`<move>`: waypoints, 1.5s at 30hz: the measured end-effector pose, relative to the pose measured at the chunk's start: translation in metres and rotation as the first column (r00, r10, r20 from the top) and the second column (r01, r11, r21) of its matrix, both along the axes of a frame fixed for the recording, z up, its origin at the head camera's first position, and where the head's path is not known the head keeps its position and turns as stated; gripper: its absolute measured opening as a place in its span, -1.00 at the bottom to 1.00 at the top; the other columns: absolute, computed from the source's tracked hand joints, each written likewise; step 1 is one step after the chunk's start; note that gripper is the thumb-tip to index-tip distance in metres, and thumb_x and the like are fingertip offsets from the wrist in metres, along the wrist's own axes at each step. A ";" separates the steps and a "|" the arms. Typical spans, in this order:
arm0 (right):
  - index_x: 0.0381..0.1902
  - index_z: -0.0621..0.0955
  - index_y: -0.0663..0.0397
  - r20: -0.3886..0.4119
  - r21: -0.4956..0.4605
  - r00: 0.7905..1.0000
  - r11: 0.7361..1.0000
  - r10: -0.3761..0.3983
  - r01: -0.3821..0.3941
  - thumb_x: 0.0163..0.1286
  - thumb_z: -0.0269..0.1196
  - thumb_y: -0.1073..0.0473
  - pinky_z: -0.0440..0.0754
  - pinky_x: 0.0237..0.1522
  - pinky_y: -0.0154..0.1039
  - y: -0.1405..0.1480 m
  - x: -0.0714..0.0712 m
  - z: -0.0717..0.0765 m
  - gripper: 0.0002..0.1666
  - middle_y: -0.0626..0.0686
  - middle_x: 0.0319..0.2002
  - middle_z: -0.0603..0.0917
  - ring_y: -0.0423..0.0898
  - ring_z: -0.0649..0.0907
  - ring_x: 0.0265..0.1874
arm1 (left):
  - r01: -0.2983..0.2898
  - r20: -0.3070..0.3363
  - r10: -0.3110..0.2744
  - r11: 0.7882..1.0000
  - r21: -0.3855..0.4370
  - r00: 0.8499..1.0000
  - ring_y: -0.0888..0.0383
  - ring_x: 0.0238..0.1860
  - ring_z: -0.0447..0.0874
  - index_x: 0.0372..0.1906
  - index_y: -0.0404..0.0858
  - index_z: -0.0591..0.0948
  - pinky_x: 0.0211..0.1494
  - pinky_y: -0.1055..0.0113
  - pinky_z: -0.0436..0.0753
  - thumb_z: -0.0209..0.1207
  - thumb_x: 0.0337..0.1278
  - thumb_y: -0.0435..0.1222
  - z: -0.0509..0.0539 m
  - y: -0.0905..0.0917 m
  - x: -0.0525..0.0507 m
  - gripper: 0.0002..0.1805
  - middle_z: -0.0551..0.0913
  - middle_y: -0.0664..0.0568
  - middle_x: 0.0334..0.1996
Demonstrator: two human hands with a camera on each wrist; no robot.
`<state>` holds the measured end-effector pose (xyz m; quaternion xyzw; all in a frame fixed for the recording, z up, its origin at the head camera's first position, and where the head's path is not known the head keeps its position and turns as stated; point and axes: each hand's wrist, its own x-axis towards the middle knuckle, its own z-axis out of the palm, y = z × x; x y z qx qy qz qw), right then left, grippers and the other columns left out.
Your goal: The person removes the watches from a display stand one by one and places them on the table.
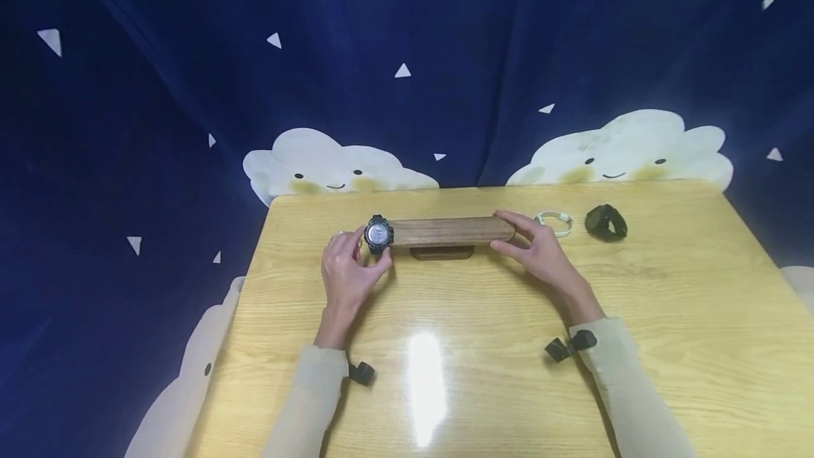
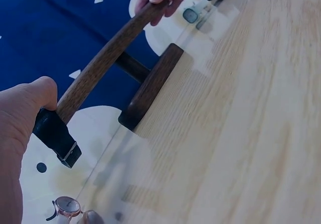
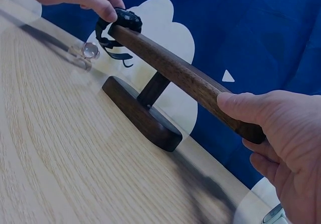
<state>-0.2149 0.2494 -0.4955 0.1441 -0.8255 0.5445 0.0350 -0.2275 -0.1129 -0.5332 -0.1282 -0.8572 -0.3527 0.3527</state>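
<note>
A dark wooden T-shaped stand, its long bar (image 1: pixel 445 232) raised on a short post over a small base (image 3: pixel 140 116), rests near the table's back edge. My left hand (image 1: pixel 348 271) pinches a black digital watch (image 1: pixel 378 234) between thumb and fingers at the bar's left end. In the right wrist view, the watch's strap (image 3: pixel 115 56) hangs loosely below that end, unfastened as far as I can see. My right hand (image 1: pixel 540 253) grips the bar's right end, thumb on the near side and fingers on the far side.
Right of the stand lie a white-strapped watch (image 1: pixel 555 221) and a bulky black watch (image 1: pixel 606 222). A rose-gold round watch (image 2: pixel 67 205) sits beyond my left hand. The pale wooden table (image 1: pixel 483 373) meets a dark blue curtain (image 1: pixel 407 13) at the back.
</note>
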 end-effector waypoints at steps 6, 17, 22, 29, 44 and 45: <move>0.39 0.50 0.38 -0.002 0.008 1.000 1.000 0.003 -0.003 0.32 0.46 0.39 0.36 0.50 0.12 0.001 -0.001 0.003 -0.29 0.35 0.38 0.53 0.28 0.45 0.44 | 0.001 0.023 -0.002 1.000 0.017 1.000 0.00 -0.41 0.55 -0.01 -0.42 0.75 -0.20 0.15 0.64 0.52 -0.06 -0.09 0.004 -0.003 -0.001 -0.43 0.68 -0.20 -0.50; 0.38 0.52 0.37 -0.021 0.012 1.000 1.000 0.006 -0.006 0.32 0.46 0.38 0.40 0.47 0.08 0.001 0.000 -0.002 -0.30 0.35 0.34 0.57 0.27 0.50 0.40 | -0.029 -0.023 0.030 0.999 0.022 0.999 0.02 -0.47 0.49 -0.01 -0.45 0.75 -0.29 0.18 0.60 0.57 -0.16 -0.12 0.002 -0.018 -0.006 -0.39 0.63 -0.17 -0.54; 0.39 0.51 0.37 -0.018 0.012 1.000 1.000 0.004 -0.004 0.32 0.46 0.38 0.41 0.47 0.06 0.002 0.000 -0.004 -0.30 0.35 0.35 0.56 0.28 0.48 0.41 | -0.041 -0.036 0.042 0.999 0.026 0.998 0.03 -0.48 0.45 -0.01 -0.44 0.76 -0.33 0.22 0.54 0.55 -0.14 -0.11 0.004 -0.027 -0.007 -0.40 0.60 -0.15 -0.56; 0.38 0.51 0.37 -0.016 0.011 1.000 1.000 0.004 -0.004 0.33 0.46 0.37 0.42 0.48 -0.03 0.001 -0.001 -0.002 -0.31 0.34 0.37 0.55 0.26 0.47 0.43 | -0.075 -0.058 0.077 0.997 0.030 0.995 0.01 -0.48 0.45 -0.03 -0.45 0.76 -0.28 0.15 0.57 0.59 -0.22 -0.16 0.005 -0.038 -0.010 -0.40 0.57 -0.11 -0.58; 0.38 0.51 0.39 -0.022 0.012 1.000 1.000 0.004 -0.003 0.32 0.45 0.39 0.44 0.42 -0.40 0.000 0.000 0.000 -0.31 0.37 0.36 0.55 0.29 0.47 0.42 | -0.153 -0.077 0.153 0.988 0.010 0.985 -0.03 -0.49 0.42 -0.04 -0.44 0.77 -0.31 0.11 0.52 0.56 -0.22 -0.11 0.008 -0.061 -0.013 -0.39 0.51 -0.10 -0.62; 0.38 0.51 0.39 -0.024 0.011 1.000 1.000 0.004 -0.004 0.32 0.45 0.39 0.43 0.41 -0.43 0.000 0.000 0.000 -0.31 0.37 0.36 0.55 0.29 0.47 0.42 | -0.157 -0.079 0.158 0.987 0.011 0.984 -0.04 -0.49 0.42 -0.04 -0.44 0.77 -0.30 0.10 0.52 0.54 -0.21 -0.10 0.007 -0.062 -0.013 -0.40 0.50 -0.10 -0.62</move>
